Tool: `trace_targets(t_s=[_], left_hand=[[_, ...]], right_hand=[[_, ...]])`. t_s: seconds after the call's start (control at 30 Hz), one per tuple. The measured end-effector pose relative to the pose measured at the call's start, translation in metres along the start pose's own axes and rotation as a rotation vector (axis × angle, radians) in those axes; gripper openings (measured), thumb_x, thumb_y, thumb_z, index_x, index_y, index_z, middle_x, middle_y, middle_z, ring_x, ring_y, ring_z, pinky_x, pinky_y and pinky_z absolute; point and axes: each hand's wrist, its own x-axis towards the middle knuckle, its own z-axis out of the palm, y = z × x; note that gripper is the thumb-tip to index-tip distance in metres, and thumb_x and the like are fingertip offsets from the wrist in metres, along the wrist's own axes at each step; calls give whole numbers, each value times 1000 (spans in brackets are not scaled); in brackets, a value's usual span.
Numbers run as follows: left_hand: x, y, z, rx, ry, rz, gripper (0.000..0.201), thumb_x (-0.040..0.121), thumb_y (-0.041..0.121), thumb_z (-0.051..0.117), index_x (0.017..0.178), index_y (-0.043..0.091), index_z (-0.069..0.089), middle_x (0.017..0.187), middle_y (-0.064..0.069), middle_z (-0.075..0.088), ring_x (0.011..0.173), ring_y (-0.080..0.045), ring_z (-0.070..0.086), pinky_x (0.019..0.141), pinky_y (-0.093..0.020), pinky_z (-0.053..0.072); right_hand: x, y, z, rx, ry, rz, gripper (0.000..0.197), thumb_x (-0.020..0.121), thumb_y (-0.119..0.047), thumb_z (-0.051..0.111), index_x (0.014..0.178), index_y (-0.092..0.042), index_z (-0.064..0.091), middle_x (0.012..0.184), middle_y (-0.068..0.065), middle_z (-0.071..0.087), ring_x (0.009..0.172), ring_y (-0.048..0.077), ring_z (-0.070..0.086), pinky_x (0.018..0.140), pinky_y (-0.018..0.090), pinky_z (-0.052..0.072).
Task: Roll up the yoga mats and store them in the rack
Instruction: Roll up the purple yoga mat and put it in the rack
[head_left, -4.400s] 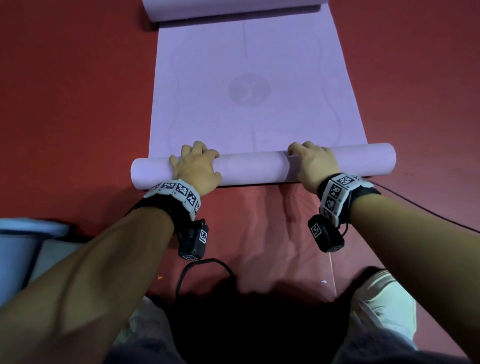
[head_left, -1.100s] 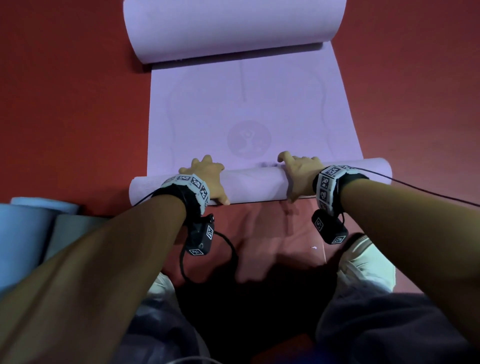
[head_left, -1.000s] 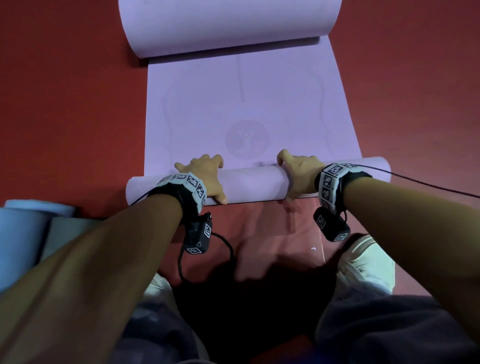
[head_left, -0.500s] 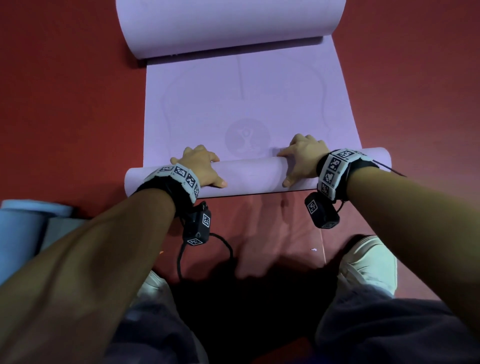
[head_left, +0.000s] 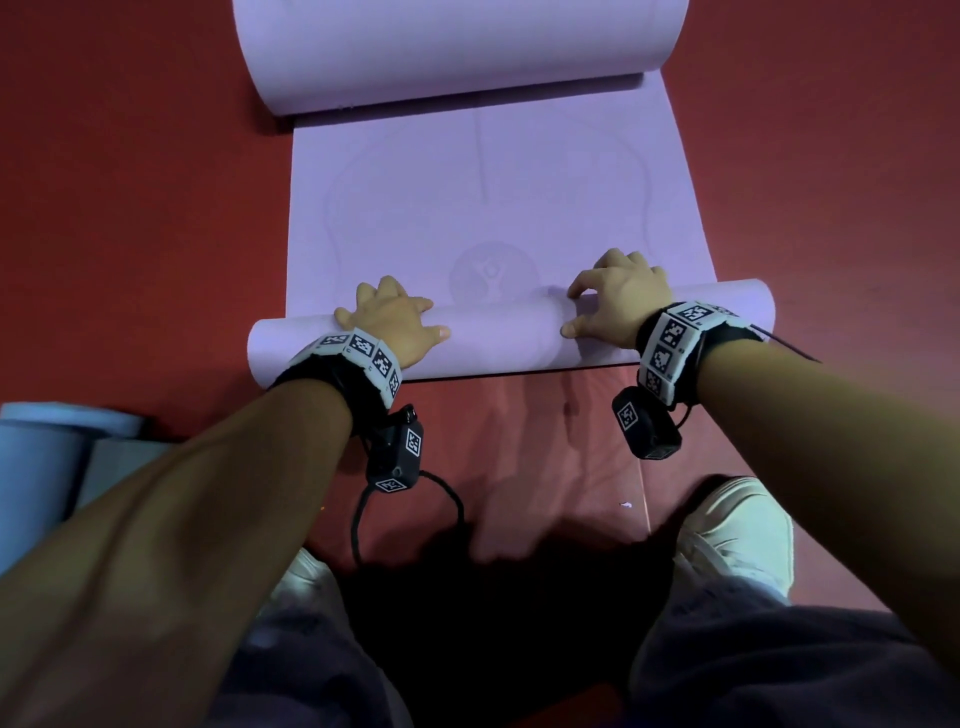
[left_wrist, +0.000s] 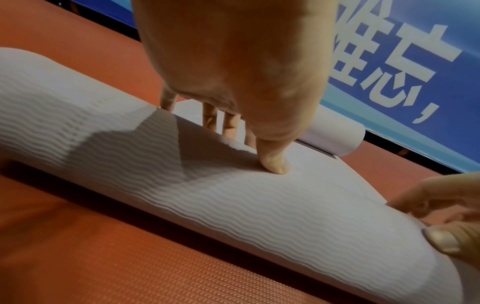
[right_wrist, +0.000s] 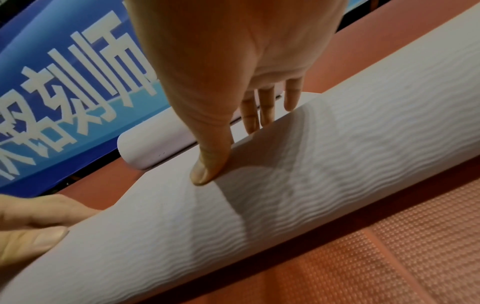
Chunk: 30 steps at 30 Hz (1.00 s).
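Observation:
A lilac yoga mat (head_left: 493, 197) lies flat on the red floor, and its near end is wound into a roll (head_left: 504, 338) lying crosswise in front of me. My left hand (head_left: 389, 325) presses on the left part of the roll, with its thumb (left_wrist: 272, 162) on top and its fingers reaching down the far side. My right hand (head_left: 618, 301) presses the right part the same way, thumb (right_wrist: 205, 172) on the roll, fingers over the far side. The mat's far end (head_left: 457, 47) curls up in a loose, fat loop.
A pale blue rolled mat (head_left: 36, 457) lies at my left by a grey block (head_left: 114, 467). A blue banner (left_wrist: 389, 82) with white characters stands beyond the mat's far end. My white shoes (head_left: 737, 530) stand just behind the roll. Red textured floor (head_left: 130, 208) surrounds the mat.
The roll has travelled away from me along the mat and now reaches the round logo. Both hands have shifted forward over its top.

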Motion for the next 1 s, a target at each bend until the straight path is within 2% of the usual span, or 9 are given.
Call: trace_targets(t_s=[0.1,0.23,0.3,0.43,0.6,0.67,0.83,0.93,1.0], left_hand=[[2,3,0,-17,44,-27,53,93,60,52,140,36,45,139,-1,44,130,-30,35,104,-51,30],[4,5,2,-91,116,-10,41,95,55,51,130,32,49,132,-1,53,125,-30,43,103,-49,30],[4,2,3,-98,104,13,47,92,59,52,132,33,51,135,0,52,128,-29,41,105,-48,28],[3,-1,3,-48,103,38,73,72,67,72,136,39,51,136,1,41,128,-26,34,105,-48,29],[5,4,-2,39,90,31,69,77,67,67,138,41,49,132,0,41,124,-26,36,99,-50,33],[6,7,-3,35,111,24,68,80,64,67,138,36,47,133,0,44,124,-27,40,97,-50,32],[12,10,-5,-55,146,-1,54,87,57,64,132,31,47,131,-1,50,124,-27,44,99,-50,29],[18,9,-6,-67,133,-15,54,88,59,62,133,32,49,133,-2,50,127,-28,41,101,-51,28],[21,10,-6,-60,144,-21,54,88,60,61,133,33,51,134,-3,46,128,-28,38,101,-51,29]], right_hand=[[1,0,0,-25,25,16,51,75,-62,71,119,-38,65,123,4,48,119,27,40,99,42,32],[2,-1,2,21,25,52,51,82,-60,65,126,-34,61,129,5,48,123,29,39,101,43,32],[5,-2,2,46,32,66,49,84,-58,64,126,-33,61,130,4,49,124,28,39,103,43,30],[10,-2,0,132,57,102,46,82,-54,69,120,-30,57,125,2,54,121,28,44,100,44,32],[10,-5,3,93,86,67,30,89,-50,61,108,-26,60,121,3,55,116,29,50,96,44,32],[10,-4,2,70,87,32,37,87,-53,61,111,-25,60,126,3,54,118,29,48,98,45,33],[9,-1,-2,-2,-32,-79,79,65,-61,77,129,-21,51,136,2,50,128,29,40,106,45,32],[11,-2,2,-11,-11,-54,81,66,-56,78,136,-26,50,150,5,37,139,31,27,113,46,25],[14,-3,1,-81,5,-36,76,67,-60,76,134,-32,53,152,6,31,142,32,21,115,50,21]])
